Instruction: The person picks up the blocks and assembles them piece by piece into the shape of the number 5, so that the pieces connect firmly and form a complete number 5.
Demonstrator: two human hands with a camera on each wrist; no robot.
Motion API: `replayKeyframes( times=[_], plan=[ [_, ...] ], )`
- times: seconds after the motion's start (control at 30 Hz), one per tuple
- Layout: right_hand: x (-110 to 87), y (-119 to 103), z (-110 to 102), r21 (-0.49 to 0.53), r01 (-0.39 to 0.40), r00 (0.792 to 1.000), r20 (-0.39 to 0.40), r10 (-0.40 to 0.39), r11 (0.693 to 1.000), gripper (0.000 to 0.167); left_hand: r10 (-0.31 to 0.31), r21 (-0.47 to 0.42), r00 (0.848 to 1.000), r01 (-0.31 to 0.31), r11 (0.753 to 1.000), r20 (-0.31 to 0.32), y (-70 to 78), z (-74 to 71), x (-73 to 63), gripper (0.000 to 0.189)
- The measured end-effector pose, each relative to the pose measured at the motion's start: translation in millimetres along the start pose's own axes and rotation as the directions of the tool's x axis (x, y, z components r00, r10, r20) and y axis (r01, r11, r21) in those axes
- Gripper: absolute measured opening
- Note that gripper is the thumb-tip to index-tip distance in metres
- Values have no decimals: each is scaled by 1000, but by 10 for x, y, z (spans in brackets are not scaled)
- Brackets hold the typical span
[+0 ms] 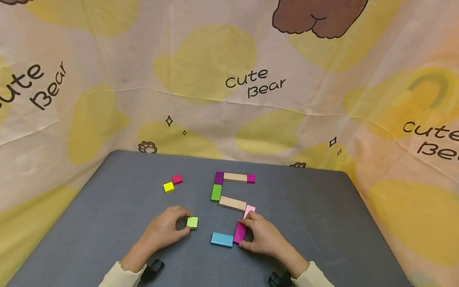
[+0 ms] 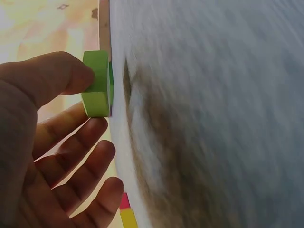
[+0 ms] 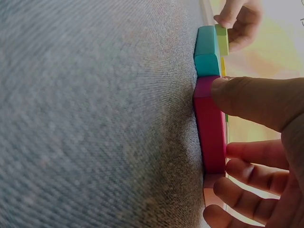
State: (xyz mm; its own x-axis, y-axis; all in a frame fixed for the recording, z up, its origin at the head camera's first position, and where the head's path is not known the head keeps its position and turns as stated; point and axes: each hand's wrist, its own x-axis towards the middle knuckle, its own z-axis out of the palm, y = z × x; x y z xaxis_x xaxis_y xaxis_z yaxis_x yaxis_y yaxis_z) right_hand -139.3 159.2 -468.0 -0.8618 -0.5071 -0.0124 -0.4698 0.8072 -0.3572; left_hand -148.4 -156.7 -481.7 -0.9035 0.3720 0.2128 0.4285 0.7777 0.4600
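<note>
My left hand point(image 1: 163, 229) pinches a light green block point(image 1: 192, 223) between thumb and fingers, left of a row of blocks. In the left wrist view, the thumb presses one side of this green block point(image 2: 100, 78) while the other fingers spread below. My right hand point(image 1: 263, 235) holds a magenta block point(image 1: 239, 234) lying on the table, thumb at its near end and fingertips at its far end. A blue block point(image 1: 222, 240) lies against the magenta block's near left end. Beyond its far end is a pink block point(image 1: 249, 210), partly hidden by the fingers.
The line of blocks continues with a wooden block point(image 1: 232, 203), a green block point(image 1: 216, 193), a purple block point(image 1: 219, 178), another wooden block point(image 1: 235, 177) and a small magenta block point(image 1: 251, 179). A yellow block point(image 1: 169, 187) and a red block point(image 1: 177, 179) lie left on the grey table point(image 1: 118, 191).
</note>
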Motion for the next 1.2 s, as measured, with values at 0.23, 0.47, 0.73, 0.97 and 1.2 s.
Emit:
replayKeyframes(
  times=[0.23, 0.47, 0.73, 0.97, 1.2],
  plan=[
    [2, -1, -3, -9, 4, 1000, -2, -4, 1000, 57, 33, -21, 997, -32, 999, 72, 120, 30, 64, 24],
    [4, 1, 2, -9, 10, 1000, -1, -10, 1000, 56, 36, -8, 991, -35, 999, 131, 207, 56, 123, 26],
    [15, -10, 1, -17, 12, 1000, -1, -12, 1000, 57, 28, -19, 986, -25, 1000, 165, 244, 63, 137, 25],
    [23, -11, -3, -16, 10, 1000, 9, -10, 1000, 57, 29, -31, 985, -24, 999, 172, 259, 97, 123, 24],
    [20, -8, 7, -10, 16, 1000, -1, -16, 1000, 56, 53, -48, 980, -44, 998, 191, 291, 123, 127, 24]
  ],
)
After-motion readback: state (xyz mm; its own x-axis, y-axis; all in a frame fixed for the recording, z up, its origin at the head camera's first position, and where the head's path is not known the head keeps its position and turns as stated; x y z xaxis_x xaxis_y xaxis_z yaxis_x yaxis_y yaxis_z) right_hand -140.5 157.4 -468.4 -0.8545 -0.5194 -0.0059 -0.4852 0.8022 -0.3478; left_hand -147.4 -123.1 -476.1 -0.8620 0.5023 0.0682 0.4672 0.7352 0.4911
